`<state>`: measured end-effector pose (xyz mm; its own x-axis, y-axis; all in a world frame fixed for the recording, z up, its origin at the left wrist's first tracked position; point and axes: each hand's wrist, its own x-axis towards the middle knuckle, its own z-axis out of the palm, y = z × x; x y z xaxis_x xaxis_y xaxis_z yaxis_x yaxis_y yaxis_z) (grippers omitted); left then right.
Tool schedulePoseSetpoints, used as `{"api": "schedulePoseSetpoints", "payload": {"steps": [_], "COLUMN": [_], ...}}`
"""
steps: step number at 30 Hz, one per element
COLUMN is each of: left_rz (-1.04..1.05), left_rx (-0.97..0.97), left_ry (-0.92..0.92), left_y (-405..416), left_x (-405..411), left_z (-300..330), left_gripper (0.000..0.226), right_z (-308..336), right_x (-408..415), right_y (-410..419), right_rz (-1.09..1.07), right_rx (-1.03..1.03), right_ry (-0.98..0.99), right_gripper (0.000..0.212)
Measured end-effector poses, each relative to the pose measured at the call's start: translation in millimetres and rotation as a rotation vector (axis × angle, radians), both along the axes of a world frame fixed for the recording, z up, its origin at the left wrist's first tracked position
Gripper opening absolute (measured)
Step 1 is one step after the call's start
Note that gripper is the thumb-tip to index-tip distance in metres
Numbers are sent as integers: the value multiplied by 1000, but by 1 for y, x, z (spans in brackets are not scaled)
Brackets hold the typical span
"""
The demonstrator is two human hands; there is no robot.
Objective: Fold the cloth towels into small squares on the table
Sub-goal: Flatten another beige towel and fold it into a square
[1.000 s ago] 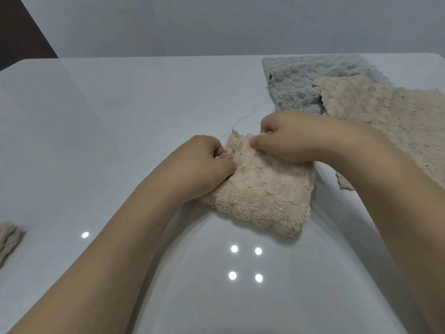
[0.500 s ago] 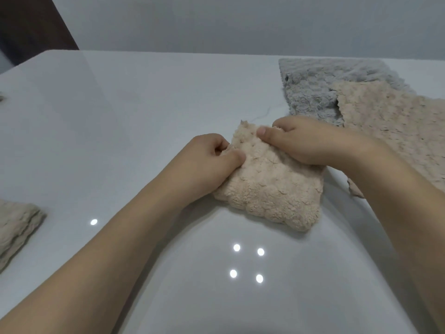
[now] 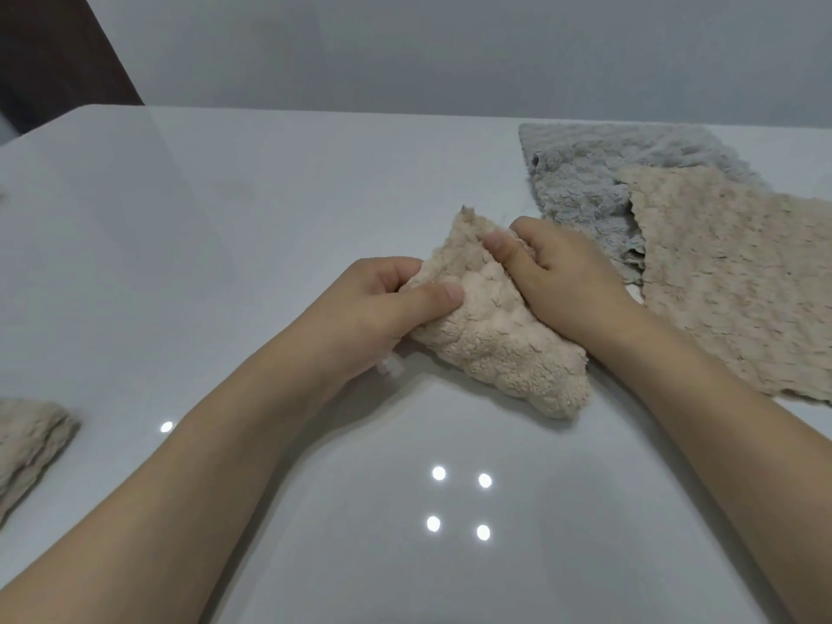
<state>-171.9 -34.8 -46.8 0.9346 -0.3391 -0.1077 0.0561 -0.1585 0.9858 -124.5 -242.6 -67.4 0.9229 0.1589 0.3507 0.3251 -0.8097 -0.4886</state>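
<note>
Two hands grip one folded beige towel (image 3: pixel 504 340) at the table's (image 3: pixel 270 195) middle: the left hand (image 3: pixel 373 308) pinches its left edge, the right hand (image 3: pixel 562 281) is closed on its far edge. To the right, a flat beige towel (image 3: pixel 729 281) overlaps a grey towel (image 3: pixel 585 186). At the left edge lies another folded towel (image 3: pixel 27 448).

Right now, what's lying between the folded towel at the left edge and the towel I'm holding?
Only bare table and your left hand with its forearm separate the folded beige towel from the held towel, seen in the head view.
</note>
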Motion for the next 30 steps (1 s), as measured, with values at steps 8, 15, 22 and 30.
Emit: {"api": "schedulePoseSetpoints", "payload": {"steps": [8,15,22,30], "left_rz": [95,121,176,250], "left_rx": [31,-72,-5,344], "left_ry": [-1,0,76,113], "left_y": [-1,2,1,5], "left_x": [5,7,11,15], "left_z": [2,9,2,-2], "left_gripper": [29,12,12,52], "right_z": [-5,-4,-7,-8], "right_x": [5,10,11,13], "right_y": [0,3,4,3], "right_rz": [-45,-108,-149,-156], "right_rx": [-86,-137,-149,-178], "right_ry": [-10,8,-15,-19], "right_gripper": [49,49,49,49]}}
